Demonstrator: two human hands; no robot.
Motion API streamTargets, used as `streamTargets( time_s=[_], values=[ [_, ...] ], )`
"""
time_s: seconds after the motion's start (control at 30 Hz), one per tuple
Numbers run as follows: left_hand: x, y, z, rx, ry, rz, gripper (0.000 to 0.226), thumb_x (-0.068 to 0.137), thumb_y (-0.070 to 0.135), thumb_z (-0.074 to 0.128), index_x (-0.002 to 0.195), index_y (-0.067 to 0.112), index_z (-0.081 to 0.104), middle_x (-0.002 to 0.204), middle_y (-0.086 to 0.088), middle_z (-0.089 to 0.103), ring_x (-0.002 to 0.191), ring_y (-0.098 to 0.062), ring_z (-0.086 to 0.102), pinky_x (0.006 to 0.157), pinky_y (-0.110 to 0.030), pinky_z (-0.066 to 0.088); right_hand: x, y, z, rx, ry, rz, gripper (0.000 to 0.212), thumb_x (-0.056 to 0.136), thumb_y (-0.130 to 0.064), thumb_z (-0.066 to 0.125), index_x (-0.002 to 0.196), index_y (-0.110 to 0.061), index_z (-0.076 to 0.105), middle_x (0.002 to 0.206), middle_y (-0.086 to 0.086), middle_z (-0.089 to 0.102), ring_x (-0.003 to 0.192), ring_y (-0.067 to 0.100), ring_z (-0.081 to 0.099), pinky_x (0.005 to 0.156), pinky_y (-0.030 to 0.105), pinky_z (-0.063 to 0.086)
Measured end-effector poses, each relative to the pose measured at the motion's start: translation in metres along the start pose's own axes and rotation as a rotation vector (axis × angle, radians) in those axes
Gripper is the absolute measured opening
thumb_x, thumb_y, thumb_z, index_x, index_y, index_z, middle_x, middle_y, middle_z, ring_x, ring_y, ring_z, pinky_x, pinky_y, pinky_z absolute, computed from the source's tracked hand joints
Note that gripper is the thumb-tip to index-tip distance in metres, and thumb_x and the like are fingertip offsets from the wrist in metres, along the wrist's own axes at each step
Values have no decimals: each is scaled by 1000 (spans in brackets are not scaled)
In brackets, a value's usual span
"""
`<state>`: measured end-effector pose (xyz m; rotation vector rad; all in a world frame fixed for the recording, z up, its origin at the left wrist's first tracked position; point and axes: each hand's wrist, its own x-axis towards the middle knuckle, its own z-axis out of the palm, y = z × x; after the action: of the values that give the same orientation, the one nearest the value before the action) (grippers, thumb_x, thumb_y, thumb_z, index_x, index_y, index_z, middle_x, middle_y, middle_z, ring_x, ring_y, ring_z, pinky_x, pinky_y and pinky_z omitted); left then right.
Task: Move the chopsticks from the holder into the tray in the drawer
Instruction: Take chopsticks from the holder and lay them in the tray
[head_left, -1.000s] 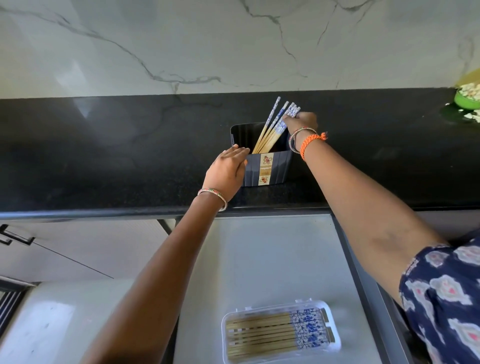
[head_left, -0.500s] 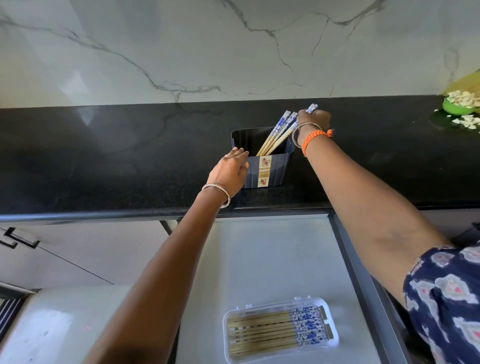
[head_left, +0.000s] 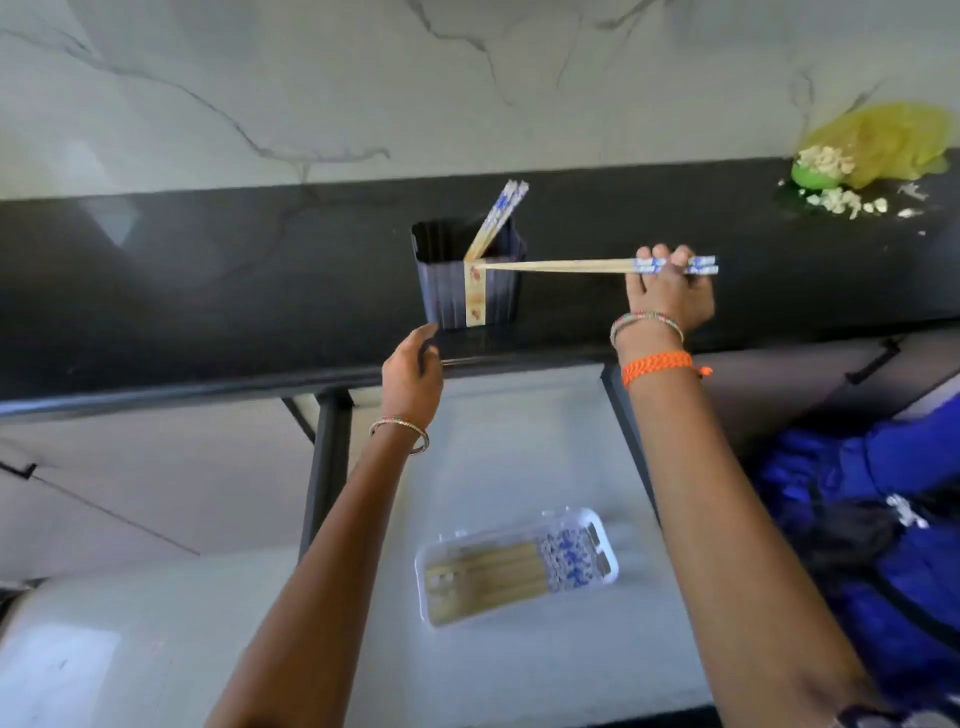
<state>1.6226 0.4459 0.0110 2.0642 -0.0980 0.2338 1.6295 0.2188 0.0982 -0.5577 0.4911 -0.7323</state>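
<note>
The right hand (head_left: 670, 291) holds a pair of chopsticks (head_left: 561, 266) by the blue-and-white ends; fingers curl over the top of them, so the grip is clamped on the sticks; they lie flat, pointing left, w/ the thin wood tips over the front of the holder (head_left: 470, 280); can't tell if the tips touch it.

The holder is a dark ribbed box on the black counter (head_left: 208, 291); it has a pale strip w/ little red pics down the front; more chopsticks in the holder (head_left: 497, 218) lean up and to the right, blue-patterned ends on top.

The left hand (head_left: 413, 371) is just below and left of the holder, near the counter's front edge; it holds nothing; fingers are loose and a bit bent, the pointer tip close to the holder's bottom corner but not clearly touching.

Below the counter the drawer (head_left: 519, 441) is pulled out, pale grey inside w/ dark side rails; the clear tray (head_left: 605, 525) sits in the drawer toward the front; a row of chopsticks in the tray (head_left: 498, 571) lies flat, wood ends left, blue ends right.

Both wrists have thin bangles; the right wrist also has an orange band (head_left: 657, 366).

Far right on the counter is a green bowl (head_left: 815, 174) w/ white bits in it and more bits around it, and a yellow bag (head_left: 883, 140) behind it; a white marble wall (head_left: 363, 78) w/ grey lines is at the back; blue cloth (head_left: 883, 519) is at the right edge.
</note>
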Motion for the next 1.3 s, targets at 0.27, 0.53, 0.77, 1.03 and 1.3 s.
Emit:
streamTargets(
  time_s=[0.27,0.53,0.77,1.03,1.3],
  values=[
    [-143,-107,-1,-6,-80,-531,35,95,11,36,130,6,40,104,-18,56,83,-26,55,65,-24,33,-76,71,-224,-450,67,631,30,105,-15,26,84,-20,47,52,-12,70,59,1,70,55,14,57],
    [-183,-136,-4,-149,-124,-773,8,91,13,50,85,15,54,84,-9,53,81,-20,48,78,-33,44,-105,91,-263,-556,252,730,21,103,-7,38,103,-7,59,145,16,48,134,30,47,98,37,44],
    [-191,-152,8,-335,-170,-976,17,91,9,49,102,1,59,89,-12,52,85,-20,50,85,-34,47,-98,101,-246,-542,331,771,28,100,-1,40,76,-10,50,136,17,55,127,28,53,108,38,40],
    [-186,-150,14,-376,-114,-972,12,90,6,44,92,8,56,94,-14,53,91,-23,50,76,-27,46,-97,99,-235,-995,271,751,13,89,5,45,86,-6,52,68,6,45,49,14,41,56,24,46],
    [-182,-151,22,-192,-146,-813,23,89,2,49,108,-5,59,90,-11,58,84,-21,53,79,-33,44,-119,123,-250,-2047,-1097,70,40,84,1,48,118,-12,65,125,9,63,118,28,57,102,37,46]
  ],
)
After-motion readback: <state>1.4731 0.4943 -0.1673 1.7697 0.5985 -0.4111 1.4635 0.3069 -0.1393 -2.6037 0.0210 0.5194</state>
